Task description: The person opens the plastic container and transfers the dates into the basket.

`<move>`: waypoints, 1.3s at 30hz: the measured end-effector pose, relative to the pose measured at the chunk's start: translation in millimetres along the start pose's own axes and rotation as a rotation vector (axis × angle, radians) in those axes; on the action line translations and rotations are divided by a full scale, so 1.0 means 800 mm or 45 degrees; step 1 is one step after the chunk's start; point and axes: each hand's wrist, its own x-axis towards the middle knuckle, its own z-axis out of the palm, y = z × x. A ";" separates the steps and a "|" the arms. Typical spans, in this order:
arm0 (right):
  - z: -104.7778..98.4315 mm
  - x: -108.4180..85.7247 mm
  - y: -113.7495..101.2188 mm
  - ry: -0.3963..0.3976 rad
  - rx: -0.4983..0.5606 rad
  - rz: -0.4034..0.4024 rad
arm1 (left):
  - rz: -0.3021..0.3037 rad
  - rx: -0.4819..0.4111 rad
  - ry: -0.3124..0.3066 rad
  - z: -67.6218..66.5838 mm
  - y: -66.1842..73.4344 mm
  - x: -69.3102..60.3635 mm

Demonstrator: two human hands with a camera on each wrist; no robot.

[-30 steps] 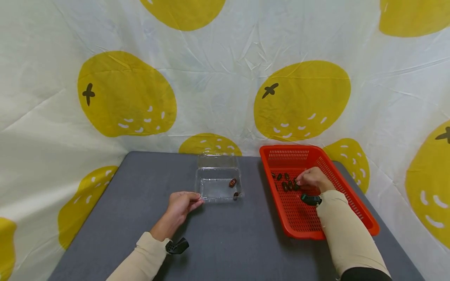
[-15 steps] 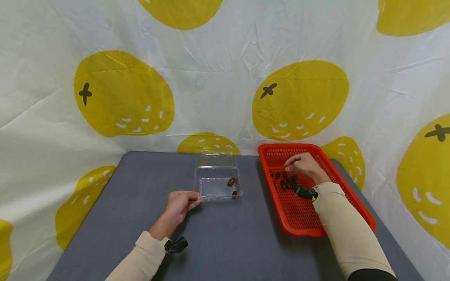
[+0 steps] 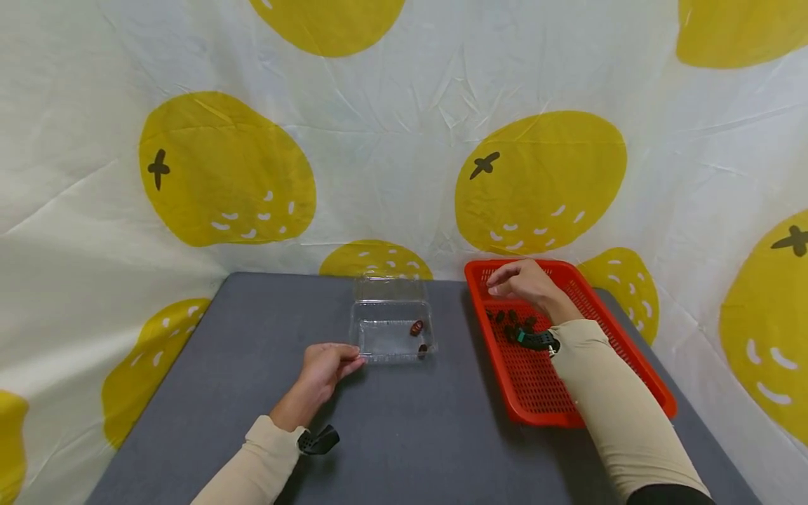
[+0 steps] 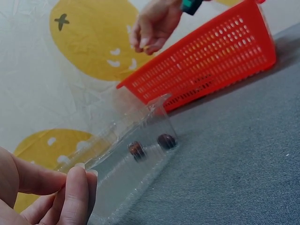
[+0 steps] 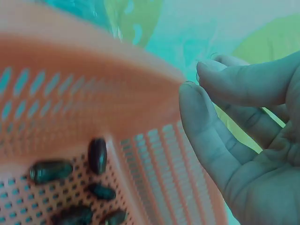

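Observation:
My left hand (image 3: 323, 370) pinches the near left corner of a clear plastic clamshell box (image 3: 385, 341), whose lid stands open at the back. Inside its right half lie two glossy brown oval pieces (image 3: 416, 327), their kind unclear. In the left wrist view, thumb and fingers meet on the box's edge. My right hand (image 3: 524, 282) hovers over the far left part of the red basket (image 3: 536, 400). Its thumb and fingers are loosely bent, with nothing visible between the tips in the right wrist view. Several dark oval pieces (image 5: 97, 155) lie below on the basket floor.
A grey table (image 3: 404, 449) carries the box and, to its right, the perforated basket with raised sides. Behind it hangs a white cloth (image 3: 391, 175) printed with yellow fruit. Bands with small dark devices are on both wrists.
The right hand has risen from the dark pieces in the basket and moved left and away, toward the basket's far left corner. My left hand and the box have stayed put.

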 end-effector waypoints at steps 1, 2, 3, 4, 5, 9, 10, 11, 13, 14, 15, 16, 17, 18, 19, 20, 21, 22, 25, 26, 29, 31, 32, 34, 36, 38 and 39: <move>0.003 0.001 -0.005 -0.006 0.000 -0.018 | 0.002 0.000 0.001 0.000 0.001 -0.001; 0.007 0.003 -0.010 -0.009 0.000 -0.030 | 0.003 -0.002 -0.001 0.000 0.002 -0.001; 0.011 0.005 -0.014 -0.019 0.008 -0.040 | 0.004 -0.003 -0.003 0.000 0.002 -0.002; 0.015 0.007 -0.018 -0.029 0.011 -0.045 | 0.004 -0.002 -0.003 0.000 0.003 -0.003; 0.018 0.008 -0.021 -0.037 -0.003 -0.052 | 0.002 -0.001 -0.004 0.001 0.004 -0.003; 0.034 0.016 -0.033 -0.080 -0.028 -0.066 | 0.000 -0.002 -0.003 0.001 0.005 -0.005; 0.038 0.018 -0.035 -0.096 -0.031 -0.075 | 0.001 -0.001 -0.004 0.001 0.005 -0.005; 0.043 0.020 -0.037 -0.107 -0.041 -0.080 | 0.003 -0.002 -0.005 0.001 0.005 -0.005; 0.052 0.024 -0.040 -0.135 -0.055 -0.094 | 0.006 -0.006 -0.011 0.000 0.005 -0.004; 0.057 0.026 -0.041 -0.150 -0.070 -0.105 | 0.007 -0.007 -0.013 0.000 0.005 -0.004; 0.061 0.028 -0.043 -0.164 -0.082 -0.114 | 0.008 -0.007 -0.015 0.000 0.005 -0.004; 0.066 0.030 -0.045 -0.176 -0.100 -0.122 | 0.008 -0.006 -0.016 0.000 0.004 -0.003; 0.072 0.033 -0.046 -0.180 -0.120 -0.130 | 0.008 -0.007 -0.016 0.000 0.004 -0.003; 0.077 0.035 -0.048 -0.193 -0.132 -0.146 | 0.008 -0.007 -0.017 0.000 0.004 -0.003; 0.083 0.037 -0.049 -0.204 -0.139 -0.158 | 0.010 -0.006 -0.017 0.000 0.004 -0.003; 0.088 0.039 -0.050 -0.223 -0.139 -0.171 | 0.009 -0.005 -0.013 0.000 0.003 -0.003; 0.094 0.041 -0.052 -0.241 -0.135 -0.182 | 0.011 -0.003 -0.013 0.000 0.003 -0.003; 0.100 0.044 -0.053 -0.264 -0.129 -0.199 | 0.012 -0.003 -0.012 0.000 0.002 -0.002; 0.116 0.050 -0.055 -0.336 -0.115 -0.249 | 0.015 -0.003 -0.006 0.000 0.002 -0.001; 0.121 0.054 -0.055 -0.355 -0.125 -0.270 | 0.019 -0.003 -0.006 0.001 0.002 0.000; 0.132 0.064 -0.054 -0.414 -0.185 -0.328 | 0.026 -0.001 -0.004 0.001 0.004 0.003; 0.139 0.070 -0.051 -0.440 -0.241 -0.364 | 0.034 0.000 -0.003 0.002 0.005 0.006; 0.142 0.072 -0.050 -0.450 -0.265 -0.388 | 0.041 0.001 -0.002 0.002 0.005 0.006; 0.148 0.075 -0.048 -0.463 -0.311 -0.419 | 0.041 0.005 0.003 0.002 0.005 0.006; 0.156 0.076 -0.045 -0.468 -0.379 -0.451 | 0.033 0.017 0.004 0.002 0.004 0.005; 0.163 0.077 -0.043 -0.473 -0.456 -0.488 | 0.030 0.030 0.004 0.002 0.003 0.003; 0.168 0.078 -0.043 -0.474 -0.499 -0.502 | 0.026 0.036 0.006 0.001 0.002 0.002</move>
